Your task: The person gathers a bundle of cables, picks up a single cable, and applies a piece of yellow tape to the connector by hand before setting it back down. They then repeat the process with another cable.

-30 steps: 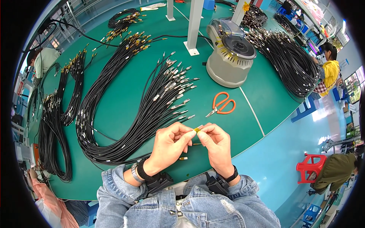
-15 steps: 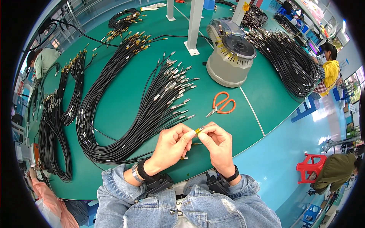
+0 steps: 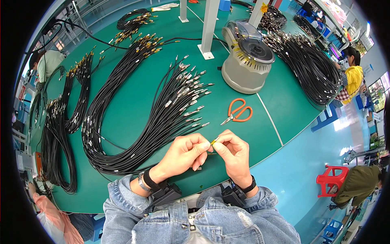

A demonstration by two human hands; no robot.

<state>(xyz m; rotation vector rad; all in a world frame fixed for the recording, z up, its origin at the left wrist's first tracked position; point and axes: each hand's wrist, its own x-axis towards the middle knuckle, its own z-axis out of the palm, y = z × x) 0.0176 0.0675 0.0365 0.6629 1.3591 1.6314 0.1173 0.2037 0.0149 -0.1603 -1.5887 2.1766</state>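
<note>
Close to the table's near edge, my left hand (image 3: 181,153) and my right hand (image 3: 234,157) meet fingertip to fingertip. Both pinch a small yellow piece (image 3: 213,142) between thumb and forefinger; what it sits on is mostly covered by the fingers. A thin cable end (image 3: 212,154) shows just below the pinch, between the hands. To the left sweeps a big bundle of black cables (image 3: 140,148), its tagged metal ends fanned out beyond my left hand. Orange-handled scissors (image 3: 231,117) rest on the green table (image 3: 195,49), beyond my right hand.
A grey rounded device (image 3: 245,75) with a dark disc and yellow tabs stands behind the scissors, beside a white post (image 3: 208,32). More black cable bundles (image 3: 310,69) lie at the far right and left. A red stool (image 3: 332,179) stands on the floor at right.
The yellow piece has tilted slightly between my fingertips. My left hand's lower fingers have shifted, and less of the piece shows. Both hands stay in nearly the same place.
</note>
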